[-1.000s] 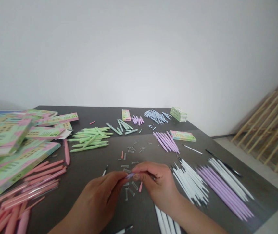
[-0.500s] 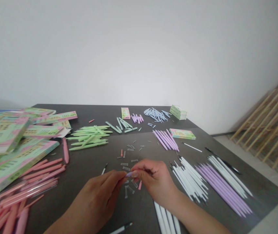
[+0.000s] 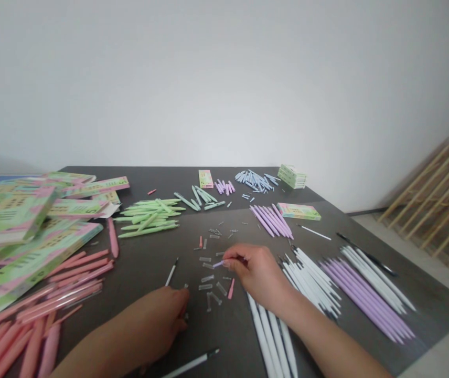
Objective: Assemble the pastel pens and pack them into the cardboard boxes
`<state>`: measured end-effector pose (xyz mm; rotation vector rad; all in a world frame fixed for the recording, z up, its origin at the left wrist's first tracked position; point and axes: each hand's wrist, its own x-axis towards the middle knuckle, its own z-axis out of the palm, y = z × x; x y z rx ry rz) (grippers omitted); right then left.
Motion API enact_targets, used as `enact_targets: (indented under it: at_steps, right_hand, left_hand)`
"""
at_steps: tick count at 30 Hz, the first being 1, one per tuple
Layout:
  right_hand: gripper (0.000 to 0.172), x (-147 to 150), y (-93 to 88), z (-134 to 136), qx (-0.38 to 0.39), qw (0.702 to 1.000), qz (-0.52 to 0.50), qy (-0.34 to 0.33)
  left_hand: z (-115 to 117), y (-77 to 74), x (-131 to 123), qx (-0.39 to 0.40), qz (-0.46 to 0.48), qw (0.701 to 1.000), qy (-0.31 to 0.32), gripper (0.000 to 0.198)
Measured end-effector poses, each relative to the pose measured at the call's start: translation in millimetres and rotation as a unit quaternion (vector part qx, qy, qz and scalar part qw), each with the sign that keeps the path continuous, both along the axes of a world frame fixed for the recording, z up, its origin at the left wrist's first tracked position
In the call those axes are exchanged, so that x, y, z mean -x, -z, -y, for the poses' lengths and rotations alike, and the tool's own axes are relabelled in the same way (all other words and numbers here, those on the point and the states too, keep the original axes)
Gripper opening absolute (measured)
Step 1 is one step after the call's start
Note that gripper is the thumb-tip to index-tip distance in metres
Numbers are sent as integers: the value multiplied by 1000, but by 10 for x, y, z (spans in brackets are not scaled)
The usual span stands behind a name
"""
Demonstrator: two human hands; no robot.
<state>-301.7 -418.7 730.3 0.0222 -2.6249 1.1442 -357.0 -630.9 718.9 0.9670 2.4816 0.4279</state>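
My right hand (image 3: 250,265) pinches a small purple pen tip (image 3: 218,263) between thumb and fingertips, just above the dark table. The tip points left. My left hand (image 3: 161,317) is lower and to the left, its fingers curled down toward the tabletop. Its fingertips are mostly hidden, and I cannot make out what they hold. A small clear piece (image 3: 186,286) shows at its edge. Between the hands lie several short clear plastic sleeves (image 3: 205,286) and a pink pen tip (image 3: 231,289). A white pen refill (image 3: 172,271) lies just beyond my left hand.
Pink pen barrels (image 3: 67,294) and printed boxes (image 3: 31,252) crowd the left. Green pens (image 3: 148,215) lie behind, blue pieces (image 3: 256,180) farther back. To the right are white refills (image 3: 311,283), purple barrels (image 3: 366,299) and white barrels (image 3: 267,336). Another refill (image 3: 191,365) lies in front.
My hands were together at the purple tip. The left hand has let go of it and moved down and left, while the right keeps it and has shifted slightly right.
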Motion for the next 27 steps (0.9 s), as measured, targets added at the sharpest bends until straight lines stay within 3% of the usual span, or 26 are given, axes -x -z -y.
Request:
enact_targets:
  at_steps: [7,13,20,27]
  right_hand:
    - [13,-9,-4,39,-39,999,-21,-13]
    - [14,-26,13,33,-26,999,-41,-24]
    - [13,-33,12,33,-38,998,-52,-27]
    - [12,-26,41,61,-22,997,-48,-53]
  left_hand:
    - [-9,11,140,45,44,998,-15,14]
    - [-42,-16,272,31,-63,996,-46,19]
    - [-149,43,201,38,-76,996,-39,8]
    - [-144,94,203,56,-96,993,-24,14]
